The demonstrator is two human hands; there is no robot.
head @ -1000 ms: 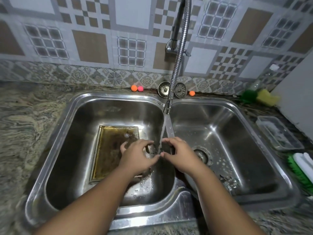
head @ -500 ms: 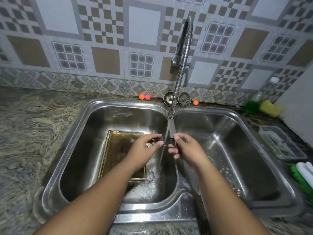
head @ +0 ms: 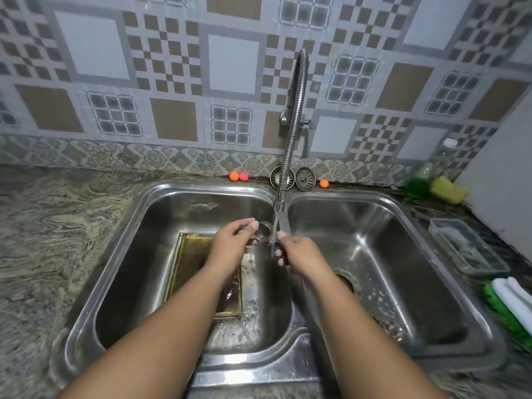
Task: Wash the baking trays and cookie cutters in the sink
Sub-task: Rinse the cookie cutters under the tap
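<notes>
While water runs from the coiled chrome spring faucet (head: 291, 145), the left hand (head: 230, 246) pinches a small round shiny metal cookie cutter (head: 263, 232) between thumb and forefinger. The cutter sits just beside the stream, above the left basin of the double stainless steel sink (head: 172, 194). The right hand (head: 300, 253) has its fingers curled under the stream; whether they enclose anything cannot be told.

The cutter is judged light, rigid, thin-walled and slippery when wet. Grip it across the ring wall, not on the cutting edge.

The rectangular golden, brown-stained baking tray (head: 193, 263) lies flat on the left basin floor. It is judged stiff and heavier, possibly greasy. Lift it by two opposite rims.
</notes>
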